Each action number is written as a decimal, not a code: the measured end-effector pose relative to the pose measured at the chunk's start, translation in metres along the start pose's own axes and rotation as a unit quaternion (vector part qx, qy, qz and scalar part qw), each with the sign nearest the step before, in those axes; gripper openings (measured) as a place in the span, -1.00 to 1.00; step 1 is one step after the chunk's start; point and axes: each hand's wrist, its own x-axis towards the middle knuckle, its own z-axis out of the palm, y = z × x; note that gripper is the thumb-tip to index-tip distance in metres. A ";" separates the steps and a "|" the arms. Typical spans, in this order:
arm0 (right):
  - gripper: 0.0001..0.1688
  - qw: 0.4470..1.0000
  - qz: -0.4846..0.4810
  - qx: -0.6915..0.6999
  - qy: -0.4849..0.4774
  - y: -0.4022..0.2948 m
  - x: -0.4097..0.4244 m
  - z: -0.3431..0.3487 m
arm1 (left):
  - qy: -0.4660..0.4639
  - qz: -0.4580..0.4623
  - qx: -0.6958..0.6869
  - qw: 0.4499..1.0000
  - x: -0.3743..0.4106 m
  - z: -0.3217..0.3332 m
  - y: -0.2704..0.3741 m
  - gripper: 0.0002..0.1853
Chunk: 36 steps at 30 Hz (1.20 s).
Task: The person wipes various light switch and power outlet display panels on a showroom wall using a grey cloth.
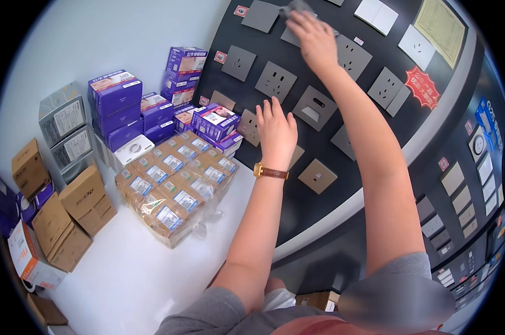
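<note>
Near the top of a dark display board (273,48), my right hand (313,37) presses a grey cloth (296,7) against grey switch plates, the fingers slightly blurred. My left hand (277,130), with a watch on a brown strap (273,172) at its wrist, is spread with its fingers apart and nothing in it. It lies over the board, between a beige socket plate (249,127) and a grey plate with a slot and a pale panel (315,108). Whether its fingertips touch the board cannot be told. Just above them is a grey socket plate (276,81).
Left of the board, a white table (110,268) holds plastic-wrapped cartons (177,180), stacked purple boxes (116,100) and brown cardboard boxes (87,201). A pale curved frame (328,217) edges the board. More switch panels (453,176) hang at the right.
</note>
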 end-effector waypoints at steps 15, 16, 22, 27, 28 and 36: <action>-0.55 0.962 -0.254 0.060 -0.083 -0.078 -0.052 0.023 | -0.032 -0.018 0.011 0.999 0.000 0.003 -0.016 -0.41; -0.53 0.957 -0.263 0.070 -0.101 -0.078 -0.055 0.019 | -0.042 -0.015 0.018 0.999 -0.001 0.004 -0.017 -0.42; -0.43 0.967 -0.194 0.059 -0.156 -0.045 -0.063 -0.023 | -0.070 -0.030 0.044 0.996 -0.007 0.001 -0.014 -0.43; -0.42 0.957 -0.191 0.073 -0.205 0.005 -0.103 -0.076 | -0.085 -0.021 0.053 0.995 -0.020 0.004 -0.007 -0.42; -0.36 0.958 -0.179 0.090 -0.203 0.011 -0.113 -0.087 | -0.086 -0.021 0.059 0.994 -0.023 0.005 -0.007 -0.43; -0.22 0.961 -0.133 0.079 -0.227 0.075 -0.196 -0.174 | -0.117 0.031 0.071 0.990 -0.074 0.025 0.013 -0.44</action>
